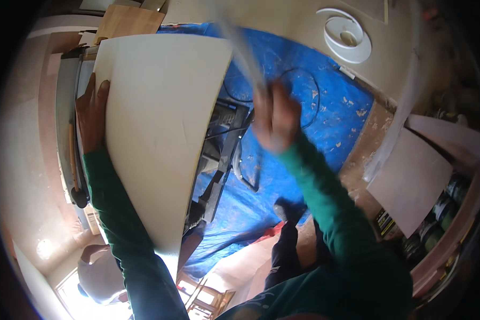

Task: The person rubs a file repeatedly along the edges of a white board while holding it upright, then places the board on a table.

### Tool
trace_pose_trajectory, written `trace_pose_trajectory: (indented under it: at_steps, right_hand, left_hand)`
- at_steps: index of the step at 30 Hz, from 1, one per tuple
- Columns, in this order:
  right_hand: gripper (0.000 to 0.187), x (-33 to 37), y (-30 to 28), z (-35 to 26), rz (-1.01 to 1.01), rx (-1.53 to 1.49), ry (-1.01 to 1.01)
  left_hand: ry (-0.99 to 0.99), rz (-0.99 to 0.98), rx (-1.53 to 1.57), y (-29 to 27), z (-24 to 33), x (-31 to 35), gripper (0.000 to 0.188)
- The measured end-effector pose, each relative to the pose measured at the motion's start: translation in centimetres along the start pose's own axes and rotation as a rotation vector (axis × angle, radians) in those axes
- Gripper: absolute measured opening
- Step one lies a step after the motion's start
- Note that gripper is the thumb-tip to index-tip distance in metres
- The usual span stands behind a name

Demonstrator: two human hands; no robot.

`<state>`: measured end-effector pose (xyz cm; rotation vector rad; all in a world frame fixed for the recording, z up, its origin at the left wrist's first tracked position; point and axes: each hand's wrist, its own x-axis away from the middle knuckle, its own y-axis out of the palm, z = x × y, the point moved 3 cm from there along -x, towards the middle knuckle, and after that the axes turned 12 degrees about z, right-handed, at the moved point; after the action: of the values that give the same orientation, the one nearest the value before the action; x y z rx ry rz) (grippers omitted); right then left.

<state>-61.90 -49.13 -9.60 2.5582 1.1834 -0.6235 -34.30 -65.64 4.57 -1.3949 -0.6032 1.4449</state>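
Observation:
A large white board (154, 122) lies in front of me, tapering toward my body. At its far left edge is my left hand (93, 117), the thumb on the board's face and the fingers along the edge, gripping it. My right hand (276, 117), blurred by motion, is raised to the right of the board. Its fingers are wrapped round a long pale strip (237, 45), also smeared, which points up and away past the board's far right corner. I cannot tell what the strip is made of.
Beneath the board's right side stands a black metal stand (218, 160) with a cable, on a blue tarp (336, 117) dotted with debris. White rings (348, 38) lie at the far right, a pale panel (410, 176) nearer. A person (98, 272) is at lower left.

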Motion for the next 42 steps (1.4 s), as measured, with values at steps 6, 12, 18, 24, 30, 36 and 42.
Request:
trace_pose_trajectory:
  at_steps: [6,12,18,24,30,36,42]
  right_hand:
    - [0.019,1.8,-0.7,0.9,-0.183,0.071,-0.060]
    - [0.012,2.8,-2.4,0.8,-0.119,0.047,0.006]
    - [0.005,-2.8,-0.6,1.2,0.010,0.208,-0.242]
    - [0.008,4.3,-3.3,0.9,-0.187,0.052,-0.029]
    - [0.009,-4.7,0.8,1.9,0.022,0.123,-0.143]
    - [0.014,6.3,0.5,1.8,-0.100,-0.088,0.031]
    - [0.013,-4.3,2.6,4.8,0.167,-0.113,-0.059]
  left_hand:
    - [-0.072,-0.002,0.064,0.4,1.1,0.6,0.071]
    - [-0.094,-0.023,0.058,-0.3,0.8,0.5,0.076]
    - [-0.114,-0.060,0.110,0.4,1.8,0.0,0.078]
    - [-0.117,-0.041,0.080,-0.3,0.5,0.3,0.075]
    - [-0.109,0.021,0.082,0.4,1.2,0.2,0.069]
    - [-0.175,-0.098,-0.015,-1.1,0.1,0.7,0.064]
    - [-0.147,-0.064,-0.059,1.5,1.3,0.2,0.061]
